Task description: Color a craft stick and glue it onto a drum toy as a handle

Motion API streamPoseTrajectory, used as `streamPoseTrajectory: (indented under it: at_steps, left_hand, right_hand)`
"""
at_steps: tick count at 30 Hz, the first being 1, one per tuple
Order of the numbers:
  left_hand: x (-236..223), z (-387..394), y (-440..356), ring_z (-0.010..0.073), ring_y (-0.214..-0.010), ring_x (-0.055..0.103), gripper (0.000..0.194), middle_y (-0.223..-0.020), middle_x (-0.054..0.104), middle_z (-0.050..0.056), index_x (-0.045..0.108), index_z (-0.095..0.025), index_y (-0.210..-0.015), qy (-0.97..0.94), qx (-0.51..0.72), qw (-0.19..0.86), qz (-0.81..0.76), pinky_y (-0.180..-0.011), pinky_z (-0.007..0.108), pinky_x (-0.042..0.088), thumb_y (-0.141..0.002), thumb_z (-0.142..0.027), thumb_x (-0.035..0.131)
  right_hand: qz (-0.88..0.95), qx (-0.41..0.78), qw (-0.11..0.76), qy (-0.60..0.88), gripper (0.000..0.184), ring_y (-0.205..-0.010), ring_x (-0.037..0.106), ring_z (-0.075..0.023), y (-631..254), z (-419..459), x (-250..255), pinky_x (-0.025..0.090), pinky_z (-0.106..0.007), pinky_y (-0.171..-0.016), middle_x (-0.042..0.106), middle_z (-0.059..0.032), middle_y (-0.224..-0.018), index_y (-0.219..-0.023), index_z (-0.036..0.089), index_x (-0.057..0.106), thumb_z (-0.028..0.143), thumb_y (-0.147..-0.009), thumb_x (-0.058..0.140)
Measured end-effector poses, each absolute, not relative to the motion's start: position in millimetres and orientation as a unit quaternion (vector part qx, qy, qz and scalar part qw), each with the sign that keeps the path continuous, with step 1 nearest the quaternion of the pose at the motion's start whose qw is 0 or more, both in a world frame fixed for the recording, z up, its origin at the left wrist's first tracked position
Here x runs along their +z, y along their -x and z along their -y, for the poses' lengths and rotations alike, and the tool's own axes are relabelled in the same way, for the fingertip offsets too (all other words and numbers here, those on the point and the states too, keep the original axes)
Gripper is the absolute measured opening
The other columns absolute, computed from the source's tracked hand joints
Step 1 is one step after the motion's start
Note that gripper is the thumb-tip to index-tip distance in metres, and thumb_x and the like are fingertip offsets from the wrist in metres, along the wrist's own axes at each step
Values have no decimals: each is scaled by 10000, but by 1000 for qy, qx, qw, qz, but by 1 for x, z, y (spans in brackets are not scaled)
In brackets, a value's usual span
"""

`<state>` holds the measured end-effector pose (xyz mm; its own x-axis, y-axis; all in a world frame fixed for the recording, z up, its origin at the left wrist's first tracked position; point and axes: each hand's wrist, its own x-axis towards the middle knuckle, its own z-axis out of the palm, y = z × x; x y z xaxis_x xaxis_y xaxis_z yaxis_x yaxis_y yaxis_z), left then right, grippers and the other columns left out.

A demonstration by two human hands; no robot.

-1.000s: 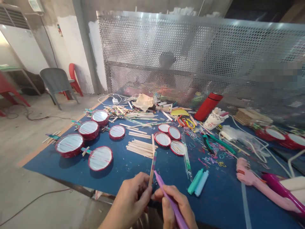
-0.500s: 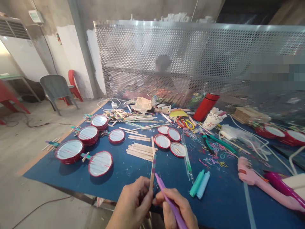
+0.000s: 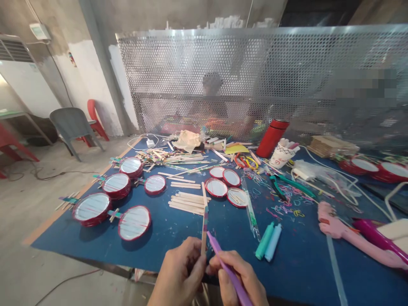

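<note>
My left hand (image 3: pixel 182 270) pinches a wooden craft stick (image 3: pixel 205 216) near its lower end and holds it upright. Bands of teal and purple colour mark the stick's middle. In my right hand (image 3: pixel 237 272) is a purple marker (image 3: pixel 219 255), its tip at or very close to the stick's right edge. Beyond my hands lies a row of plain craft sticks (image 3: pixel 186 204). Two capped markers, one teal (image 3: pixel 264 241) and one light blue (image 3: pixel 273 243), lie to the right of my right hand.
Red-rimmed round drum-like pieces (image 3: pixel 134 223) stand at the left; smaller red-rimmed discs (image 3: pixel 216 187) lie mid-table. A pink glue gun (image 3: pixel 338 231), green-handled pliers (image 3: pixel 295 188), a paper cup (image 3: pixel 283 154) and a red bottle (image 3: pixel 272 138) occupy the right. A perforated metal panel (image 3: pixel 178 76) closes the back.
The camera view has shifted slightly. Both hands keep their grip on the craft stick and the purple marker, with almost no visible movement between them.
</note>
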<state>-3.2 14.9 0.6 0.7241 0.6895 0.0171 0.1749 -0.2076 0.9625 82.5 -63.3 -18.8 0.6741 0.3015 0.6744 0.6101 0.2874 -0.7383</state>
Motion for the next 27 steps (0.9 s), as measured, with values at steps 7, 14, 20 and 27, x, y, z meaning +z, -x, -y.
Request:
streamPoseTrajectory:
  at_steps: [7,14,20,27]
  left_hand:
    - [1,-14,3,99,-471,519,231,-593,572,-26,622,-185,-881,-746,232,553,-288,-450,152,430,-935,-376,503]
    - [2,-15,4,101,-475,529,191,-595,560,-30,625,-185,-887,-752,233,547,-284,-456,155,437,-926,-336,513]
    - [2,-14,3,99,-473,527,176,-591,574,-29,626,-184,-880,-749,237,550,-285,-452,150,436,-917,-319,519]
    - [2,-14,3,97,-482,513,174,-593,571,-27,629,-187,-876,-751,247,545,-279,-439,136,435,-913,-304,505]
  right_hand:
    - [372,-118,710,586,128,-635,643,-154,-82,62,-19,497,-291,-617,675,-7,-722,-963,195,652,219,-868,570]
    - [366,-121,710,590,135,-680,649,-160,-80,62,-20,494,-292,-653,679,-12,-746,-971,195,659,227,-863,584]
    - [371,-122,710,587,135,-670,643,-155,-80,63,-20,493,-291,-666,674,-7,-737,-969,191,659,205,-867,573]
    - [381,-123,704,587,150,-680,651,-163,-81,62,-21,506,-295,-665,675,-15,-743,-993,185,650,199,-866,571]
